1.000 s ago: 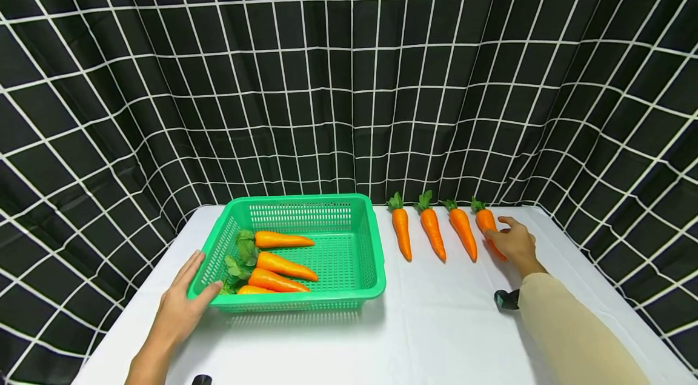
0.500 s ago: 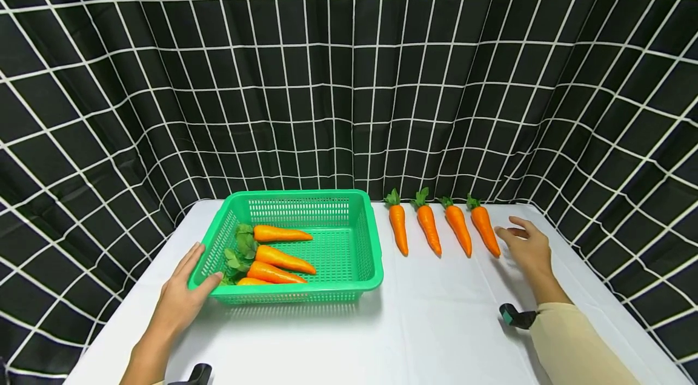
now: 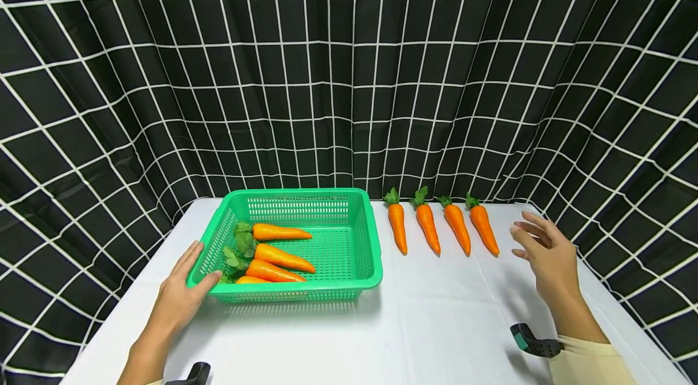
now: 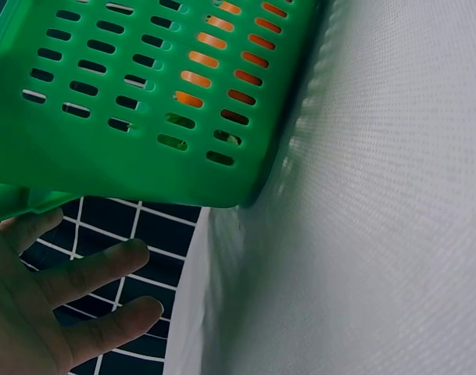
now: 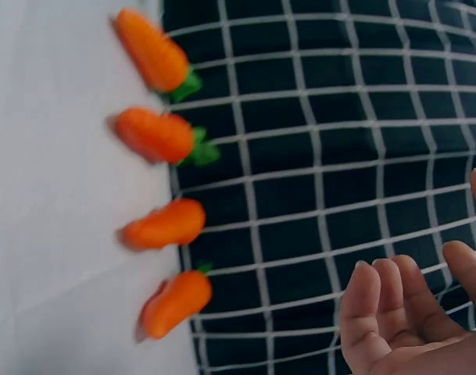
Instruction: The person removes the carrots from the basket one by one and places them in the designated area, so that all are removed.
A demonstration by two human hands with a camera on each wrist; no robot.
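Observation:
My left hand (image 3: 177, 294) rests at the near left corner of a green plastic basket (image 3: 376, 245), its thumb over the rim and its fingers along the outside. In the left wrist view, fingers (image 4: 105, 273) of that hand are spread and straight below the rim. Several carrots with leafy tops lie in the basket's left half, among them a middle carrot (image 3: 283, 257). My right hand (image 3: 551, 251) hovers over the right of the table, fingers loosely bent, holding nothing. Nearest to it is the rightmost carrot (image 3: 483, 229) of a row.
Several carrots lie side by side right of the basket, including a leftmost carrot (image 3: 398, 227), leaves towards the back. A white cloth (image 3: 436, 324) covers the table. A black curtain with a white grid (image 3: 349, 70) hangs behind and at both sides.
My right hand has let go of the rightmost carrot and moved right and back towards me. That carrot now lies in line with the others. The left hand stays at the basket.

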